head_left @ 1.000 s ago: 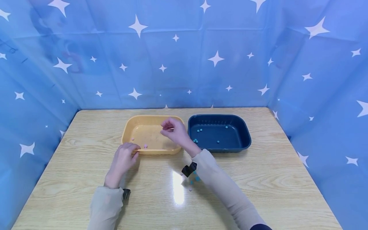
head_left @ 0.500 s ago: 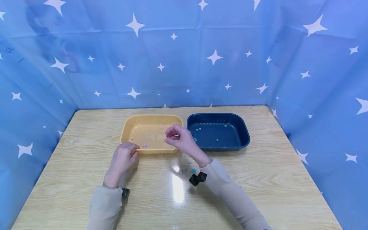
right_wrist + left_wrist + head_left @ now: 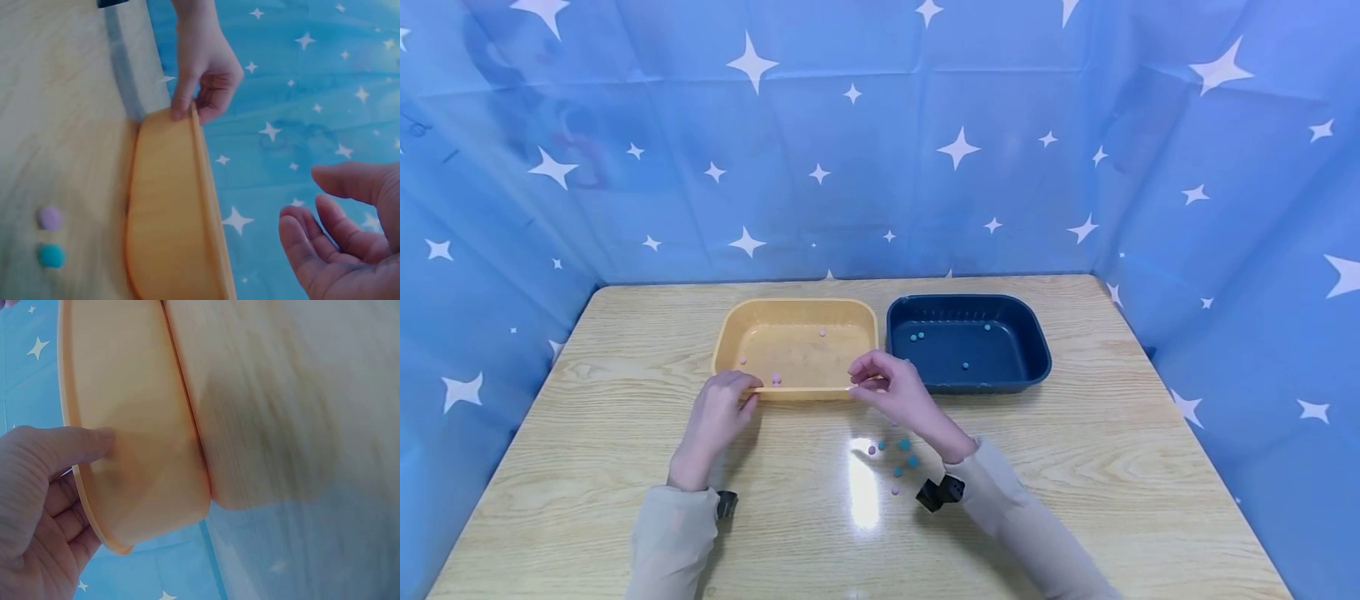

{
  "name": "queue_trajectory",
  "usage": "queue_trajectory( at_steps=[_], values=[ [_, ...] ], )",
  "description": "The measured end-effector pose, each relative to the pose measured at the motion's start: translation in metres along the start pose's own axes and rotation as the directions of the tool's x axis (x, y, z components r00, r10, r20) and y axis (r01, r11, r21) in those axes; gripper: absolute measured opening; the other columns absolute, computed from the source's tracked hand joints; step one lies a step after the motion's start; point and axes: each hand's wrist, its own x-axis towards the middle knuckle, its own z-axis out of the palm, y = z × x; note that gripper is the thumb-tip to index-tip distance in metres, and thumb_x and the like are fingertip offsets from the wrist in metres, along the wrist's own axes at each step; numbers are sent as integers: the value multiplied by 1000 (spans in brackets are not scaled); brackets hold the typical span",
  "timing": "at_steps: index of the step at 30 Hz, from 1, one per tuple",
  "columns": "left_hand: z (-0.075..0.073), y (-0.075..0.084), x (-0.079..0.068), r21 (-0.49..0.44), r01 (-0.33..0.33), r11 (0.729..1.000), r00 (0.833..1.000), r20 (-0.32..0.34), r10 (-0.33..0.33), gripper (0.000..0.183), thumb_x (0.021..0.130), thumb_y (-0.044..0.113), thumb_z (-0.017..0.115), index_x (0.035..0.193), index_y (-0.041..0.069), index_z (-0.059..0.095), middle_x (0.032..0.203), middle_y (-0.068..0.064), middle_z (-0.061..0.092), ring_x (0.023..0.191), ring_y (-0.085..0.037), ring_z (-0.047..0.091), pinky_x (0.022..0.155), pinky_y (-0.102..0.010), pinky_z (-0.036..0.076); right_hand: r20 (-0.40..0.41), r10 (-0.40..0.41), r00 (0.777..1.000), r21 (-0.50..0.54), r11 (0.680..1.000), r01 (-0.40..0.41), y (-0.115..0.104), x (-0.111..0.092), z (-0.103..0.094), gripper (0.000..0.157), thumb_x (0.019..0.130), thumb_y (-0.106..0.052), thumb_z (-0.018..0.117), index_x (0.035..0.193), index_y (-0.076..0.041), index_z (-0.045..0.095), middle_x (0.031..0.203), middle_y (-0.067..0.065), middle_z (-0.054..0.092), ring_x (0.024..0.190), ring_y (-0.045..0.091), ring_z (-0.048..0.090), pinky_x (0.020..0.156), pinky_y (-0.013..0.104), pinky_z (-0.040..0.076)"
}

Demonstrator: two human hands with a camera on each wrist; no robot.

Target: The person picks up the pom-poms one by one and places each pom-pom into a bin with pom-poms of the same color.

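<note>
My left hand (image 3: 718, 417) grips the front-left rim of a yellow-orange plastic tray (image 3: 805, 393). In the left wrist view its thumb lies on the tray's outer wall and the other fingers go behind the rim. Several small pink and lilac balls, one of them a lilac ball (image 3: 777, 378), lie inside that tray. My right hand (image 3: 906, 396) hovers near the tray's front-right corner. The right wrist view shows its thumb and loosely curled fingers apart, with nothing between them. On the table below lie several loose balls, including a teal ball (image 3: 913, 461) and a pink ball (image 3: 895, 491).
A dark blue tray (image 3: 977, 388) stands just right of the yellow one, with several teal balls inside, such as a teal ball (image 3: 966, 366). Both sit on a wood-grain table (image 3: 587, 433). A blue star-patterned curtain (image 3: 820, 125) encloses the back and sides.
My right hand has drawn back from over the yellow tray, toward the front and right. A pink ball now shows on the tray's floor where the hand was. The left hand keeps its hold.
</note>
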Motion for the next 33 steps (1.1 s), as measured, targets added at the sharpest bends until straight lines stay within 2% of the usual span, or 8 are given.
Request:
queue_trajectory(
  at_steps=[14, 23, 29, 33],
  values=[
    [-1, 1, 3, 4, 15, 1000, 1000, 4, -15, 20, 64, -10, 76, 79, -1, 66, 76, -13, 66, 73, -31, 60, 71, -46, 47, 36, 27, 999, -8, 1000, -27, 20, -28, -2, 18, 82, 1, 67, 99, 5, 60, 95, 18, 63, 86, 24, 62, 78, 30, 53],
    [-2, 1, 3, 13, 23, 1000, 1000, 15, -24, 20, 64, -9, 76, 80, -2, 66, 77, -13, 66, 74, -32, 60, 72, -46, 47, 69, 55, 996, -14, 998, -54, 41, -33, 7, 19, 78, 6, 68, 95, 7, 60, 90, 18, 63, 83, 25, 63, 74, 26, 54],
    [-3, 3, 3, 4, 16, 1000, 1000, 11, -17, 20, 63, -10, 76, 79, -2, 66, 76, -13, 65, 73, -31, 60, 71, -46, 47, 91, 48, 995, -16, 999, -46, 48, -36, 11, 21, 76, 11, 68, 94, 9, 58, 88, 22, 62, 82, 29, 63, 74, 25, 54],
    [-3, 4, 3, 6, 18, 1000, 1000, 10, -18, 20, 63, -10, 76, 79, -2, 66, 75, -13, 65, 72, -31, 60, 71, -45, 47, 116, 39, 993, -46, 998, -34, 51, -37, 14, 23, 74, 13, 68, 94, 8, 58, 87, 19, 63, 83, 30, 63, 75, 28, 54]
  ],
)
